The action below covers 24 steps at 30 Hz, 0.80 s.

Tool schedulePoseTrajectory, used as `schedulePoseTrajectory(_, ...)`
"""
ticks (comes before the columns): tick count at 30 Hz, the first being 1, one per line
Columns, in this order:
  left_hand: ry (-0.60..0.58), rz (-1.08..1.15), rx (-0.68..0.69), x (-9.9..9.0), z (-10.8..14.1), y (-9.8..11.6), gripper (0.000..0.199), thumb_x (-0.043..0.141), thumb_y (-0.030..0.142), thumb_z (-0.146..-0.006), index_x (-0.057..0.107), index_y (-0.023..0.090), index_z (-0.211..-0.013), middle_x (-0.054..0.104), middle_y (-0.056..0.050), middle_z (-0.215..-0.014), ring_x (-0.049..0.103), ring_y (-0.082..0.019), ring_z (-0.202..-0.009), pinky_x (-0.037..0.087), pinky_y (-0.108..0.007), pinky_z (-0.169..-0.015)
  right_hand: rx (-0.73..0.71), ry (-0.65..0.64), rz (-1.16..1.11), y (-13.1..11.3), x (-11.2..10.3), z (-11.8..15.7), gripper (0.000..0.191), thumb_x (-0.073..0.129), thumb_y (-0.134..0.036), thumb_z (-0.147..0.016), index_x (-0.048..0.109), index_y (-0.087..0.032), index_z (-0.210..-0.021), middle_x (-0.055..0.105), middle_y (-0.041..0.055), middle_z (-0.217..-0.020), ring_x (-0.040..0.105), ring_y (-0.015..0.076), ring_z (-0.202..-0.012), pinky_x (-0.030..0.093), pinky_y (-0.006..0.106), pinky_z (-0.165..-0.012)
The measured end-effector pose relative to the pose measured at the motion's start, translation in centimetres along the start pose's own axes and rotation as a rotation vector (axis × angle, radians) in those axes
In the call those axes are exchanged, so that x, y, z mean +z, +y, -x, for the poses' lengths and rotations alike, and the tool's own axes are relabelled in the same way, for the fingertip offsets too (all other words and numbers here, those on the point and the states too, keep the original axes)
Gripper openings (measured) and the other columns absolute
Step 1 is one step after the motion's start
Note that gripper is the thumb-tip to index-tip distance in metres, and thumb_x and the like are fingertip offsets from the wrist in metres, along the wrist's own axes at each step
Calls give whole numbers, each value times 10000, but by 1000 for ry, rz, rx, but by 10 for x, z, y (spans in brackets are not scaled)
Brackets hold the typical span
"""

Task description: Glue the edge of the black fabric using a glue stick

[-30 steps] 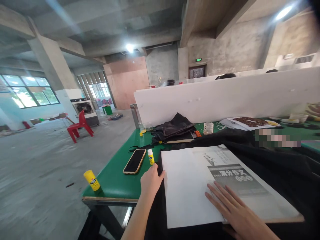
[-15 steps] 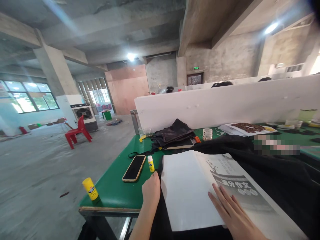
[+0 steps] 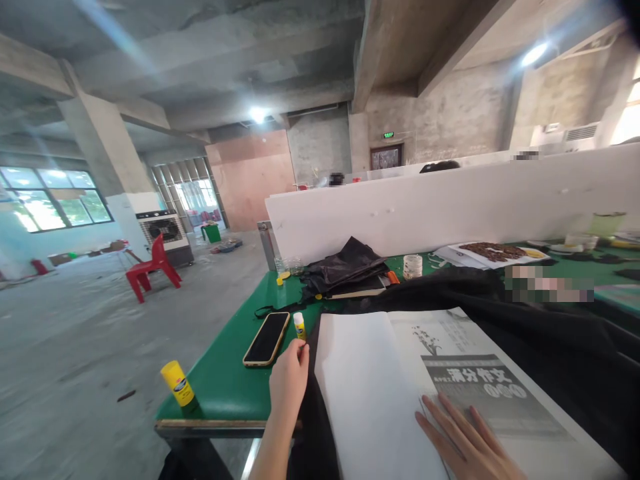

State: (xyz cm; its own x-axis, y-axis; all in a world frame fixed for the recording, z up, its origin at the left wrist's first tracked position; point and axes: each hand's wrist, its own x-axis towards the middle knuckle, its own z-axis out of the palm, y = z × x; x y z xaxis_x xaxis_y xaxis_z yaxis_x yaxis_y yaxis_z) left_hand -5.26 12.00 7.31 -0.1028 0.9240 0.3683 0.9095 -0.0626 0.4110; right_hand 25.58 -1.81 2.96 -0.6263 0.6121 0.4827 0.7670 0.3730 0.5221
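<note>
An open book (image 3: 357, 387) lies on black cloth in front of me, its left page blank white and its right page printed in grey with Chinese characters. My right hand (image 3: 467, 433) rests flat on the printed page with its fingers spread. Left of the book is my left hand (image 3: 289, 377), its fingers curled together; whatever is inside them is hidden. A small yellow glue stick (image 3: 299, 327) with a white cap stands just beyond those fingers; I cannot tell whether they touch it. Close by lies a phone (image 3: 268, 339) in a light-edged case.
A larger yellow glue stick (image 3: 177, 383) stands at the green table's (image 3: 230, 393) near left corner. Farther back are a crumpled black bag (image 3: 345, 267), a clear jar (image 3: 413, 267) and brown bits on paper (image 3: 500, 253). A white partition (image 3: 450, 210) runs behind.
My left hand has shifted left, away from the book's edge. The book's pages lie flatter and wider, and more of the printed title shows. My right hand stays on the printed page.
</note>
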Motion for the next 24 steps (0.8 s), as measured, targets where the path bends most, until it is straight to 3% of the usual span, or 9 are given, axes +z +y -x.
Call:
schedulePoseTrajectory(6,54,23,26,-19,4,11,193,408,314,-907,583,234,-921,669,-4,-765,629,-164,-685,395,-230,-605,16,-24,-68,3,-15,-8,607,432,-194,-721,454,-159,-1326,457,92,-1320,512,320,-1128,548,481,-776)
schedulePoseTrajectory(10,-187,301,143,-25,12,17,291,361,405,-913,606,248,-930,669,9,-804,625,-151,-758,443,-225,-685,67,-68,-130,4,-19,-7,757,430,-137,-603,410,-186,-1358,404,67,-1363,463,305,-1182,526,470,-838)
schedulePoseTrajectory(12,-242,393,179,-27,22,13,309,359,426,-907,596,248,-994,669,-2,-912,616,-158,-873,453,-235,-775,86,-83,-183,7,-23,-6,831,432,-122,-565,359,-208,-1388,376,51,-1382,442,299,-1202,517,459,-861)
schedulePoseTrajectory(16,-145,380,51,-33,56,-9,348,351,453,-901,530,248,-1118,613,-38,-1111,572,-182,-1011,452,-286,-863,103,-140,-369,17,-34,-6,849,484,-167,-644,209,-238,-1444,336,9,-1409,394,280,-1245,469,418,-941)
schedulePoseTrajectory(19,-35,285,-5,-30,82,-18,359,344,461,-900,519,232,-1114,600,-71,-1085,578,-210,-981,484,-327,-810,163,-193,-519,19,-41,-14,851,551,-257,-691,171,-235,-1451,318,0,-1424,363,277,-1268,397,397,-1016)
schedulePoseTrajectory(24,110,48,208,-10,102,5,462,439,404,-875,415,233,-1304,557,-102,-1086,556,-257,-1001,486,-397,-786,66,-229,-538,2,-26,-30,824,571,-224,-642,293,-202,-1417,305,46,-1433,349,316,-1272,357,483,-1027)
